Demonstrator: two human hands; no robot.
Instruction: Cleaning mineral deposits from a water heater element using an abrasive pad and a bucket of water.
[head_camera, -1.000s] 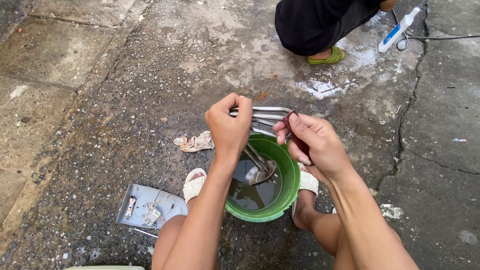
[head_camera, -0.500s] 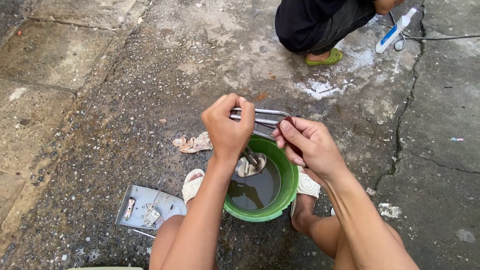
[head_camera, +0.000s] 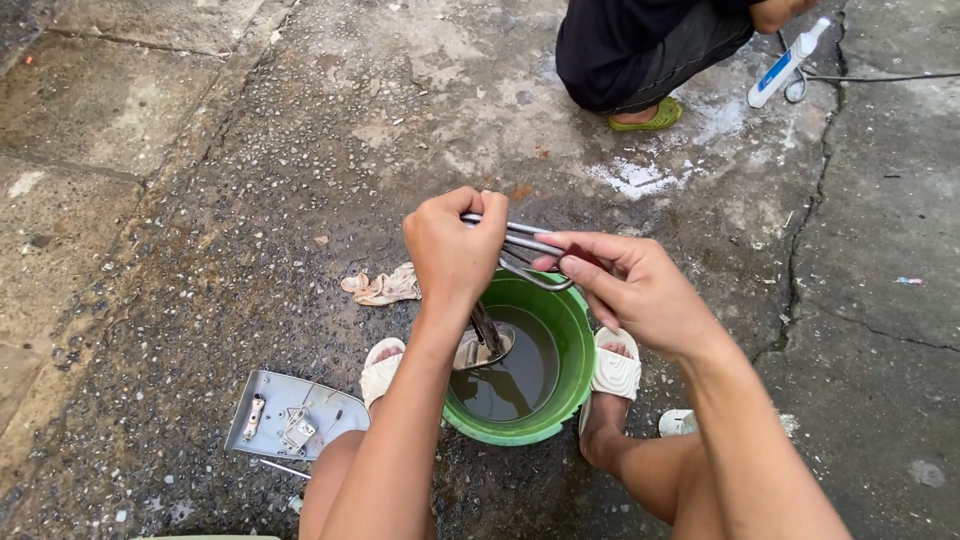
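You squat over a green bucket (head_camera: 560, 395) that sits on the wet concrete ground (head_camera: 200, 230) between your two sandalled feet, close enough that whatever drips from the work falls straight back into the dark water inside. Your left hand (head_camera: 452, 250) is clenched into a fist around the bend of a bundle of looped metal tubes (head_camera: 528, 252), gripping them from above so the loops stay level over the bucket's far rim. Your right hand (head_camera: 630, 285) comes in from the other side, fingers and thumb pinched together on the ends of the same tubes, with something dark red showing under the fingertips; I cannot tell what it is. The two hands are near each other but not touching, one bracing, one working.

Below your left wrist a darker stem of the piece runs down to a round metal base (head_camera: 488, 347) that dips at the water's surface, so the part hangs half in the bucket.

A crumpled rag (head_camera: 385, 287) lies on the ground just beyond the bucket. A grey metal plate (head_camera: 290, 415) with small fittings on it lies flat by your left foot. Another person (head_camera: 650, 50) crouches farther off, beside a white and blue tube (head_camera: 785, 65).
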